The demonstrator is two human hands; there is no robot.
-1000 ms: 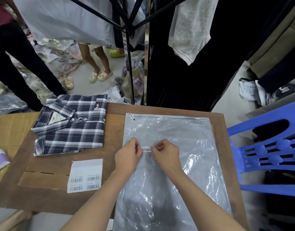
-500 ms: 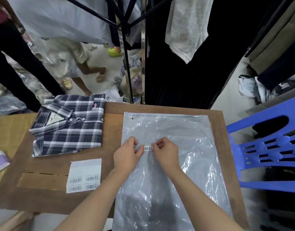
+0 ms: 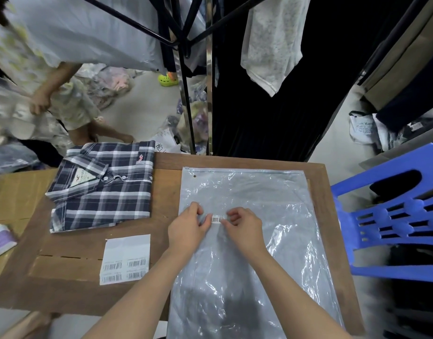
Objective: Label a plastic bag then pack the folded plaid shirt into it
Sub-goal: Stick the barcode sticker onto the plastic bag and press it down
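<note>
From the head view, your left hand (image 3: pixel 186 232) and right hand (image 3: pixel 243 230) pinched the ends of the barcode label (image 3: pixel 218 219) on the plastic bag (image 3: pixel 249 241): labelling step. The plaid shirt (image 3: pixel 105 184) lay well left, unpacked; next you'd likely need to press the label flat, then open the bag.
</note>
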